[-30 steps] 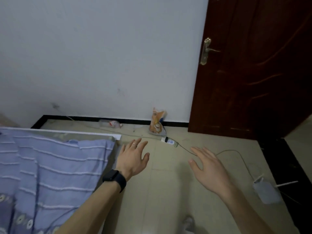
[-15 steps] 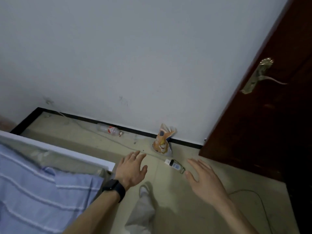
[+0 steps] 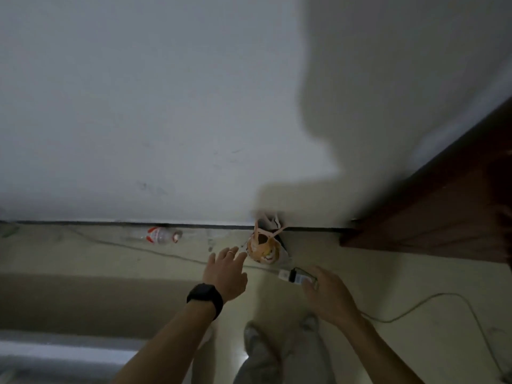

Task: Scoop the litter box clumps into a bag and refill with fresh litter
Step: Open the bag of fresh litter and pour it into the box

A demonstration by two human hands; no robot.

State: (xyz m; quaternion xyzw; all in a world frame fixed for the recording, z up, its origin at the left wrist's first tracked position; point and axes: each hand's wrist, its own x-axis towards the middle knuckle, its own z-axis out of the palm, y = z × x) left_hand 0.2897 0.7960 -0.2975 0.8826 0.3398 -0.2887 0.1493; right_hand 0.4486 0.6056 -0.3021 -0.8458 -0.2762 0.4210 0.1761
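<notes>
Orange bag stands on floor at wall edge. Left grip spread, empty, fingertips just beside bag. Right grip relaxed, empty, beside white device.

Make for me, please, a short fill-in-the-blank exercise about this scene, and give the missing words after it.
1. The bag stands against the ____.
2. The bottle lies on its ____.
3. The hand nearest the bag is the ____ one.
4. The watch sits on the ____ wrist.
Missing words: wall; side; left; left.
</notes>
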